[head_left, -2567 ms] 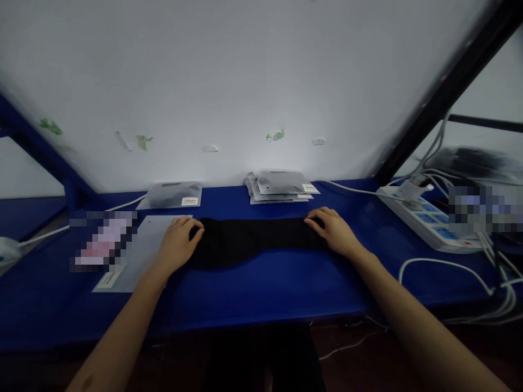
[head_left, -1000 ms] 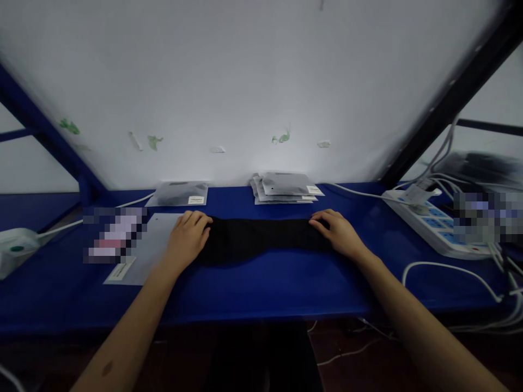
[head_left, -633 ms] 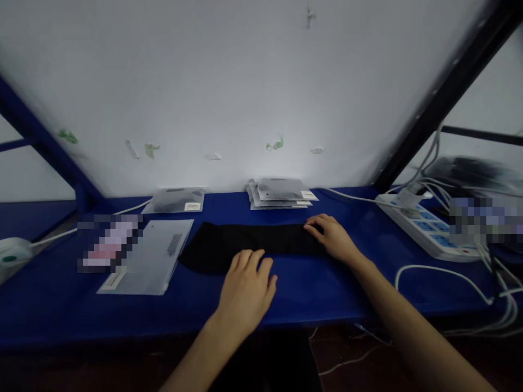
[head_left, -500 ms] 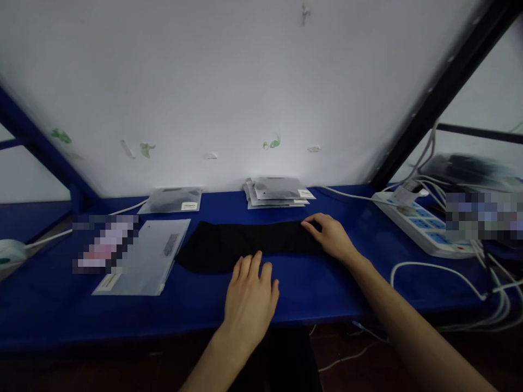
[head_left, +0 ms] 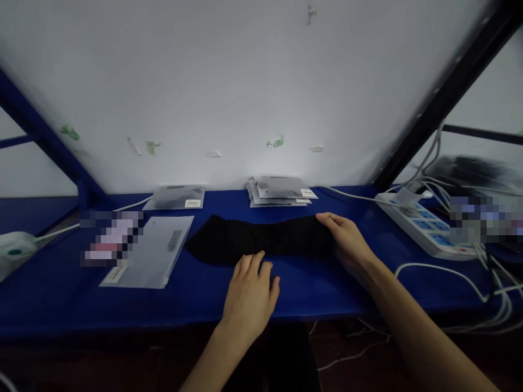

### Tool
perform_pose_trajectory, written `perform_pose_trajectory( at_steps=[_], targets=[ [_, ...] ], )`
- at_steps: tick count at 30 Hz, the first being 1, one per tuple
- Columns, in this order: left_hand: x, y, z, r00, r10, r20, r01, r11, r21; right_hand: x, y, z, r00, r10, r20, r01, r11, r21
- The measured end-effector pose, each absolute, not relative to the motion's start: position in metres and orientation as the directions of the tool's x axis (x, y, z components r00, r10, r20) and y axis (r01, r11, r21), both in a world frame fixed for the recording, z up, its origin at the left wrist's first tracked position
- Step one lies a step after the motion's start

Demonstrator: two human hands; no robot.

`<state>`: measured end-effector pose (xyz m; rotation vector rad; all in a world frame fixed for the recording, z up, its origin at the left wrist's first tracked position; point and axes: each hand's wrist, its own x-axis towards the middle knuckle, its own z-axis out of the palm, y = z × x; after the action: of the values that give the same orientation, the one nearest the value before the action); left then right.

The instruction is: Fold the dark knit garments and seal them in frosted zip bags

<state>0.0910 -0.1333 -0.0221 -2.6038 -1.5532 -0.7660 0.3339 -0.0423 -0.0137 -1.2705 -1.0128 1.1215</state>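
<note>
A long, flat piece of black fabric [head_left: 265,237] stretches across the blue table, its pointed, wider end to the left. With thumb and fingers, my right hand [head_left: 345,237] pinches its right end at the upper corner. My left hand [head_left: 250,296] rests palm down at the fabric's near edge, fingertips touching it and fingers slightly spread. Left of the fabric lies a flat frosted zip bag [head_left: 153,253] with a printed label. Whether the fabric has one layer or more I cannot tell.
Behind the fabric sits a stack of frosted bags [head_left: 284,188]; another bag [head_left: 175,197] lies at back left. A blurred-out phone-like object [head_left: 116,234] is at left. On the right are a white power strip [head_left: 425,226] and several cables. The blue table [head_left: 171,310] ends near me.
My right hand has shifted slightly right and lifted the fabric's right end a little. The fabric has moved slightly right in view, while my left hand stays nearly still.
</note>
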Motion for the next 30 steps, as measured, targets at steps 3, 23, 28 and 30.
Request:
perform_pose_trajectory(
  at_steps=[3,23,28,30],
  targets=[
    [0.091,-0.135,-0.021,0.411,0.79,0.455,0.787,-0.56,0.261,0.324,-0.052,0.012,0.148,0.983,-0.109,-0.211,-0.076,-0.974],
    [0.085,-0.141,-0.031,0.182,0.77,0.611,0.635,-0.567,0.525,0.139,0.001,0.007,-0.256,0.962,-0.094,0.177,-0.049,-0.983],
    [0.086,-0.142,-0.025,0.202,0.809,0.553,0.634,-0.538,0.555,0.146,-0.005,0.003,-0.455,0.868,0.199,0.667,0.48,-0.569],
    [0.086,-0.142,-0.023,0.221,0.81,0.544,0.637,-0.542,0.548,0.153,-0.005,0.006,-0.52,0.824,0.224,0.743,0.566,-0.356]
  ],
)
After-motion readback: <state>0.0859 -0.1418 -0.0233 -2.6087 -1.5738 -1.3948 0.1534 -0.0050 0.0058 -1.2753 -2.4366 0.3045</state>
